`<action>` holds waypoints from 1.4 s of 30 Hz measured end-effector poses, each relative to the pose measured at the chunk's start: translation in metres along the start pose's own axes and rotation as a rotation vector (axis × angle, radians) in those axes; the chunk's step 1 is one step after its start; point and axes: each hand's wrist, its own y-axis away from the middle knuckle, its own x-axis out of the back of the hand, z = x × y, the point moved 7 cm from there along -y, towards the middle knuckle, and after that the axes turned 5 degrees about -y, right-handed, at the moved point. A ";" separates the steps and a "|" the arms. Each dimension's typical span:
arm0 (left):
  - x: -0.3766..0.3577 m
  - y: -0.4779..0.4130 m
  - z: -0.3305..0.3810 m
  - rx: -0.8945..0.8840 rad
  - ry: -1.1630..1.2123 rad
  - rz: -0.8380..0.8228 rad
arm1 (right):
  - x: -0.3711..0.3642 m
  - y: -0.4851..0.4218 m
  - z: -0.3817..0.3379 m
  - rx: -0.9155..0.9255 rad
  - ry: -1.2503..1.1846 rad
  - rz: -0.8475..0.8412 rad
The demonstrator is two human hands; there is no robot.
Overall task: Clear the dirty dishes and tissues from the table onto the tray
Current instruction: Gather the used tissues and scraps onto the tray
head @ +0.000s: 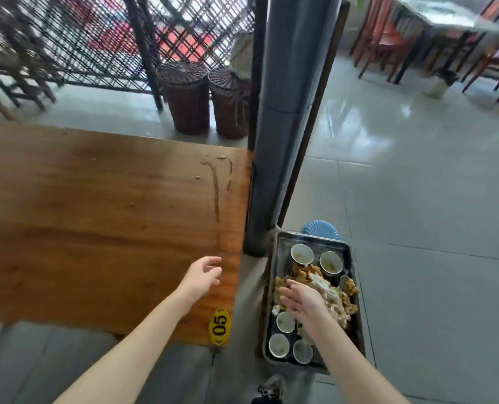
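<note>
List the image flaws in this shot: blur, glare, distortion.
Head view: motion blur smears the lattice screen and far chairs; window glare streaks the floor tiles; wide-angle bending tilts the pillar; tray and both hands stay fairly sharp.

Worktop (pixel 96 223) fills the frame's left; tray (pixel 274 287) sits lower right of it, cups (pixel 301 253) and tissues (pixel 334 298) inside.

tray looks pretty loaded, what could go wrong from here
The tray seems to sit on a small blue stool and overhangs it, so pressing with the right hand might tip it. The tissue heap is piled above the cups and could slide off when the tray is lifted.
</note>
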 end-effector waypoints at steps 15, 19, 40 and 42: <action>0.247 0.176 -0.192 0.101 0.127 0.342 | -0.292 0.133 0.114 0.598 0.877 -0.408; 0.291 0.203 -0.231 0.132 0.174 0.420 | -0.354 0.151 0.144 0.627 1.010 -0.534; 0.594 0.135 -0.348 0.264 0.254 0.684 | -0.707 0.127 0.153 0.691 0.990 -0.658; 0.620 0.128 -0.360 0.272 0.248 0.696 | -0.735 0.126 0.155 0.695 0.984 -0.651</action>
